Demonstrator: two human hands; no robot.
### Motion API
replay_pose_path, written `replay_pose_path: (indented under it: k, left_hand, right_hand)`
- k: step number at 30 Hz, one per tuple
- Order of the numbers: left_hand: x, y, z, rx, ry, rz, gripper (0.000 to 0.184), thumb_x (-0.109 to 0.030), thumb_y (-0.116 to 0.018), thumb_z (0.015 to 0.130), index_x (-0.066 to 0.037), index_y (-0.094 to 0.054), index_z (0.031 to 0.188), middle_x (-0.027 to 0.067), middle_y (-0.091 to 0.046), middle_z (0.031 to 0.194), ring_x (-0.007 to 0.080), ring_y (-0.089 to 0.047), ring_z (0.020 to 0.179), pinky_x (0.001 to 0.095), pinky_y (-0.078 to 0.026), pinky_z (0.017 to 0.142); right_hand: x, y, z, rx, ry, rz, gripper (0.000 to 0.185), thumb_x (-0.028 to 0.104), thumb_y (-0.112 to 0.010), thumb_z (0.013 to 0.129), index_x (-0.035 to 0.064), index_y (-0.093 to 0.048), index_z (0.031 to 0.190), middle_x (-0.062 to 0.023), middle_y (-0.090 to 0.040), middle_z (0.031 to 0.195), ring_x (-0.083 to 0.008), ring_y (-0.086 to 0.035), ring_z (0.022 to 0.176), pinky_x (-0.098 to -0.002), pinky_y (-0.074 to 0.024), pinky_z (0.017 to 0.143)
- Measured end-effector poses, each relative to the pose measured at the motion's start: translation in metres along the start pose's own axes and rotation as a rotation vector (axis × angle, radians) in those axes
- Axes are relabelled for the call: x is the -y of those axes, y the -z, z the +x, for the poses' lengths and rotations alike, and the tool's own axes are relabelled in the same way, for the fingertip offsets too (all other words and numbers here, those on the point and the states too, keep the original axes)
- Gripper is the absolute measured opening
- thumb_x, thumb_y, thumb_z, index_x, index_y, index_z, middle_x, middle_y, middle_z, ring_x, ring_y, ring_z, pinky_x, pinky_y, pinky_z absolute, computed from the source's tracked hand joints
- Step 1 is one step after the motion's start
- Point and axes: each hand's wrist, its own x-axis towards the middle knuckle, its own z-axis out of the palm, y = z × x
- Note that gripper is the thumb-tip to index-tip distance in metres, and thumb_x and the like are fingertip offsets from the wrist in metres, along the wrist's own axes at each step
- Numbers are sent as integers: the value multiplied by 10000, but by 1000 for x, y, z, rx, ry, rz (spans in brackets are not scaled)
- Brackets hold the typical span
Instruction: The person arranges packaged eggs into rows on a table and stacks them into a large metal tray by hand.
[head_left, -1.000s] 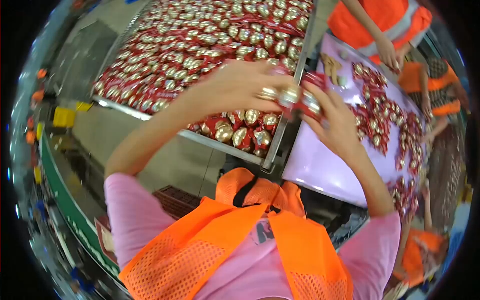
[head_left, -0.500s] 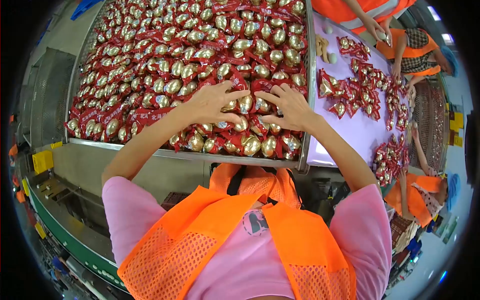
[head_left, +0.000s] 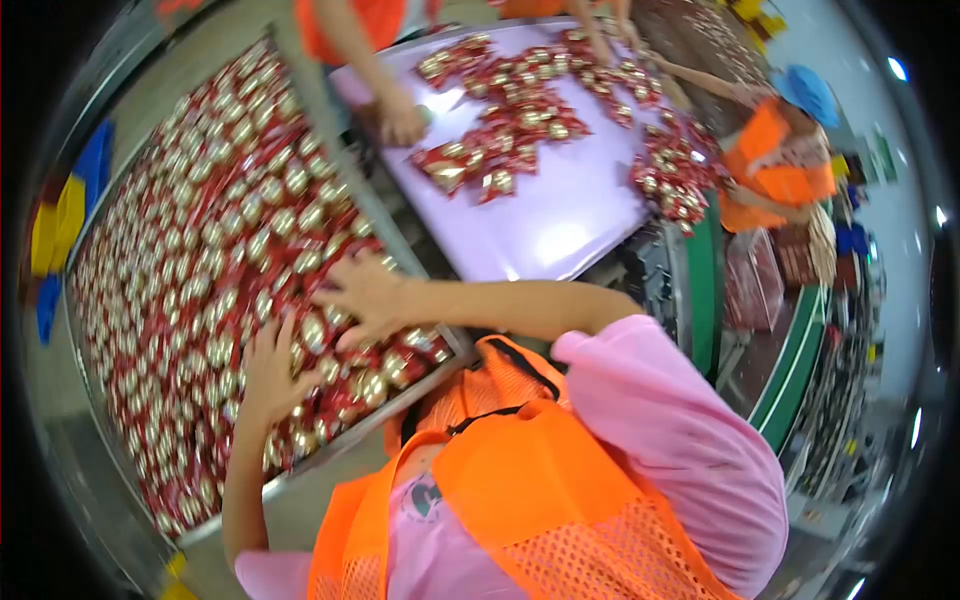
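Note:
A large metal-rimmed tray is filled with red-and-gold packets, each with a rounded, egg-like bulge. My left hand lies on the packets near the tray's front edge, its fingers spread. Close to the right-hand corner, my right hand also rests on them with fingers apart. Several packets lie between the two hands, and neither hand is closed around one. The image is somewhat blurred, so the fingertips' exact contact is hard to make out.
A pale purple table beside the tray carries heaps of similar packets. A co-worker's hand is over its near-left side; another person in an orange vest works at the right. A green conveyor edge runs beyond the table.
The view has swung and tilted, so the tray now appears slanted at the left and the table at upper centre. Both my hands stay spread on the packets.

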Motion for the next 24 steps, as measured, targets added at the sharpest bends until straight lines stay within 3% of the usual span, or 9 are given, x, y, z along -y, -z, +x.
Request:
replay_pose_path:
  k: [4, 7, 9, 12, 13, 15, 18, 21, 24]
  left_hand:
    - [-16, 46, 29, 231, 208, 38, 882, -462, -705, 801, -90, -356, 1520, 244, -399, 1452, 430, -381, 1339, 536, -280, 1116]
    - [-74, 86, 81, -95, 44, 222, 831, -398, -720, 794, -100, -397, 1499, 234, -382, 1480, 427, -370, 1357, 524, -269, 1132]
    - [-156, 108, 139, -119, -98, 138, 804, -355, -736, 777, -101, -430, 1476, 235, -369, 1496, 423, -360, 1370, 511, -259, 1145]
    - [-287, 79, 253, -52, -347, 26, 801, -285, -808, 715, -96, -492, 1426, 212, -434, 1442, 418, -418, 1325, 472, -335, 1107]
    - [-336, 63, 296, 13, -469, -7, 830, -308, -841, 704, -96, -494, 1427, 219, -442, 1430, 418, -431, 1309, 471, -348, 1092]
    - [-407, -17, 385, 73, -732, -128, 779, -302, -825, 738, -127, -507, 1427, 237, -436, 1438, 418, -428, 1310, 486, -346, 1093]
    - [-565, -149, 492, 121, -1072, -319, 766, -317, -813, 739, -178, -507, 1427, 240, -415, 1464, 418, -405, 1341, 501, -342, 1100]
    - [-709, -229, 550, 153, -1082, -120, 869, -344, -846, 685, -236, -458, 1455, 232, -294, 1549, 452, -266, 1436, 691, -267, 1077]
    - [-756, -263, 586, 279, -916, 191, 1025, -403, -908, 573, -327, -413, 1467, 193, -297, 1529, 468, -234, 1434, 738, -255, 1082]
  right_hand:
    - [3, -5, -12, -295, 124, 102, 948, 683, -671, 724, 70, -457, 1415, -232, -505, 1288, -382, -494, 1188, -649, -274, 1045]
    - [-20, 49, -68, -628, 238, 311, 804, 624, -641, 803, 116, -476, 1404, -229, -482, 1347, -382, -480, 1227, -584, -317, 1052]
    - [-84, 99, -158, -625, 3, 467, 658, 550, -599, 892, 87, -530, 1355, -215, -482, 1365, -378, -488, 1226, -511, -348, 1054]
    - [-215, 65, -328, -982, -542, 288, 629, 225, -811, 763, 53, -552, 1311, -169, -542, 1338, -328, -494, 1283, -455, -394, 1081]
    - [-241, 77, -390, -1003, -861, 213, 638, 211, -816, 761, 39, -542, 1310, -179, -568, 1294, -332, -498, 1277, -458, -401, 1074]
    - [-287, 105, -523, -936, -1074, -237, 681, 127, -809, 733, 13, -509, 1334, -199, -556, 1312, -363, -492, 1283, -427, -419, 1064]
    - [-319, 108, -679, -837, -1307, -200, 899, 180, -833, 731, 42, -370, 1489, -227, -413, 1472, -410, -446, 1328, -450, -421, 1070]
    - [-360, 100, -748, -519, -1326, -140, 977, 218, -848, 696, 137, -346, 1530, -246, -337, 1529, -428, -390, 1369, -494, -362, 1118]
    - [-421, 96, -756, -388, -1294, -94, 979, 210, -837, 669, 217, -368, 1527, -253, -336, 1527, -439, -406, 1349, -507, -358, 1117]
